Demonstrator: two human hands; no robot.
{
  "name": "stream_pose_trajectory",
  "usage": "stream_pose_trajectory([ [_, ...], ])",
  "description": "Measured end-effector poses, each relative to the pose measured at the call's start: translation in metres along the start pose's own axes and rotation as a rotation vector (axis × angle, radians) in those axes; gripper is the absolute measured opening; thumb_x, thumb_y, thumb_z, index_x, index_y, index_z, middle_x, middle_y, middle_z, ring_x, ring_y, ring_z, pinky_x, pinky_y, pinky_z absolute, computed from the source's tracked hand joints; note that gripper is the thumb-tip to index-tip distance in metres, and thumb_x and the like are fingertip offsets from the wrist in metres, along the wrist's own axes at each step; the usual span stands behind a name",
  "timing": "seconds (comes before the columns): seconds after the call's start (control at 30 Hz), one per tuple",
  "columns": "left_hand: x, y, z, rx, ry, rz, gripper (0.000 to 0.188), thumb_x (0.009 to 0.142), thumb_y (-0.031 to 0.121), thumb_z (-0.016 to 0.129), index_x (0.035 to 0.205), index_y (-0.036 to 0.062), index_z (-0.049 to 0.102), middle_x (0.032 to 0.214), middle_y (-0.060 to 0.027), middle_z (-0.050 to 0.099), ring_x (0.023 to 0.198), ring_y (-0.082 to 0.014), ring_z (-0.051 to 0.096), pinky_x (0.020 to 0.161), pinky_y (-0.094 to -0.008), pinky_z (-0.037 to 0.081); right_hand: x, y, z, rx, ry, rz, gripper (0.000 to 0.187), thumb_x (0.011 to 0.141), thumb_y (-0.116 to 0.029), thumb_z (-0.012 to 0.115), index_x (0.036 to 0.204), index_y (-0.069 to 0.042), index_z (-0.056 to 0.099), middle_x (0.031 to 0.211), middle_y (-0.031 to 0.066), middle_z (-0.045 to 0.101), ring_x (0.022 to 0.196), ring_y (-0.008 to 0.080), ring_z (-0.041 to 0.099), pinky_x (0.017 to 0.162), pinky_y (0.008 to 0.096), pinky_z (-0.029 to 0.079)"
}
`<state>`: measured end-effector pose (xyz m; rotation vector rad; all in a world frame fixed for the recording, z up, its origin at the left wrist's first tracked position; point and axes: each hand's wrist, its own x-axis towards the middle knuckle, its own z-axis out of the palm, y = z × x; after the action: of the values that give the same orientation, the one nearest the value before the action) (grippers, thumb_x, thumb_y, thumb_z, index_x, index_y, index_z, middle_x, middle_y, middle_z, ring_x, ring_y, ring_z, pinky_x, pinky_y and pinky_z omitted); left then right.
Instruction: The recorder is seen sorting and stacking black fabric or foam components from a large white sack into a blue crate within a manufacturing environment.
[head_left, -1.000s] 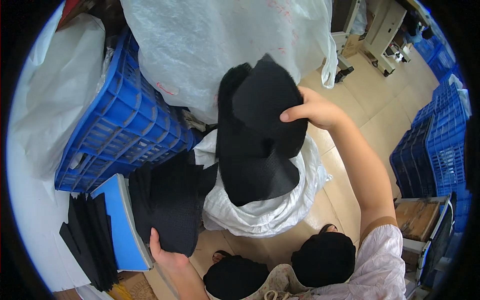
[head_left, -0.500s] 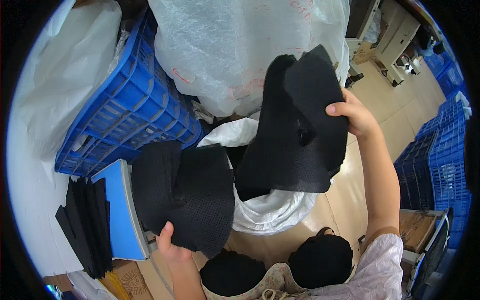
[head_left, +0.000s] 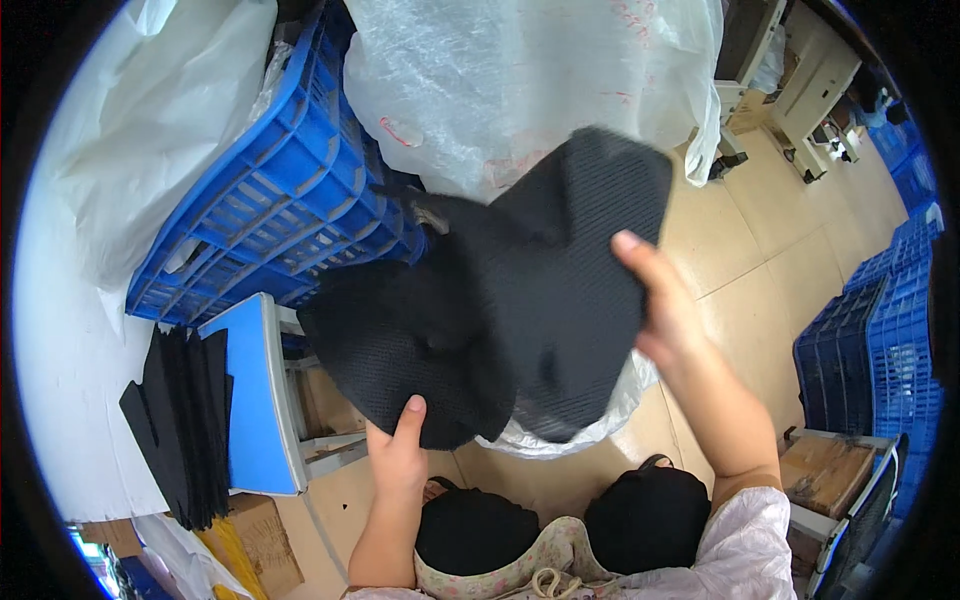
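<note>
**Two black mesh pieces in our hands**

We hold two black mesh fabric pieces up in front of us. The bigger mesh piece [head_left: 570,290] is in our right hand [head_left: 665,305]. Our thumb lies flat on its front and the other fingers are tucked behind it, so the hand pinches its right edge. The rounder mesh piece [head_left: 400,350] is in our left hand [head_left: 398,455]. Our thumb presses its bottom edge and the fingers are hidden behind. The two pieces overlap in the middle, with the bigger one partly on top.

Just under them sits a white plastic bag [head_left: 560,435], mostly hidden by the cloth. Behind the pieces is a big clear plastic bag [head_left: 520,80]. To the left is a blue plastic crate [head_left: 270,220], tipped on its side. Below it stands a blue stool [head_left: 250,400]. Further left, a stack of black cut pieces [head_left: 185,420] lies on a white surface. More blue crates [head_left: 880,330] are stacked far right on the tan floor [head_left: 770,230].
</note>
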<state>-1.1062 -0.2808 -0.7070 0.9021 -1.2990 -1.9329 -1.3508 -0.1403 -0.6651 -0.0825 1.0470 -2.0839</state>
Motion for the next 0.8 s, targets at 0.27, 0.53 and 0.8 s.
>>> stream_pose_trajectory([
  [0.27,0.005,-0.001,0.006,0.093,0.142,0.082,0.057,0.089,0.007,0.057,0.138,-0.0025,0.03,0.138,-0.0137,0.038,0.125,-0.0247,0.038,0.107,-0.0353,0.027,-0.003,0.057,0.014,-0.108,0.056,-0.206,0.054,0.08,-0.01,0.068,0.126,0.005,0.043,0.121,0.015,0.054,0.11,0.0225,0.052,0.097,0.0332,0.039],
  [0.53,0.014,-0.001,0.004,0.727,0.361,0.607,0.062,0.087,0.007,0.059,0.141,0.0038,0.029,0.14,-0.0156,0.035,0.13,-0.0245,0.032,0.108,-0.0348,0.024,-0.01,0.067,0.011,-0.157,0.039,-0.175,0.058,0.078,-0.011,0.071,0.126,0.005,0.042,0.123,0.0153,0.053,0.112,0.023,0.051,0.099,0.0336,0.038],
  [0.8,0.009,-0.003,-0.012,0.577,0.071,0.366,0.024,0.091,0.019,0.056,0.105,0.0007,0.062,0.096,-0.0086,0.06,0.09,-0.0169,0.053,0.083,-0.0279,0.042,-0.018,0.073,0.008,-0.333,0.015,-0.273,0.059,0.078,-0.015,0.073,0.126,0.003,0.042,0.122,0.014,0.054,0.113,0.021,0.051,0.099,0.0327,0.038],
])
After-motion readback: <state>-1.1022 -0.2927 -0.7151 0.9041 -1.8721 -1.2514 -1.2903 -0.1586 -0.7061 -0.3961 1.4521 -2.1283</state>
